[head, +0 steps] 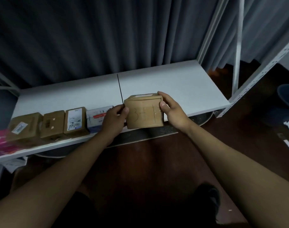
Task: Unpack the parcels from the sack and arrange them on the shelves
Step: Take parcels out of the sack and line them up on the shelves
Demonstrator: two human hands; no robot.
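The left hand (115, 119) and right hand (171, 109) clamp a brown cardboard box (144, 112), marker-scrawled "3-1-1", at the white shelf's (181, 83) front edge; a taped brown parcel (25, 129) is labelled "2001".

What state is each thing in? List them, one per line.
Brown cardboard box with handwritten marks: held at the shelf's front edge, both hands gripping its sides.
Left hand: grips the box's left side.
Right hand: grips its right side.
White shelf board: right half bare.
Row of small parcels: standing side by side on the shelf's left.
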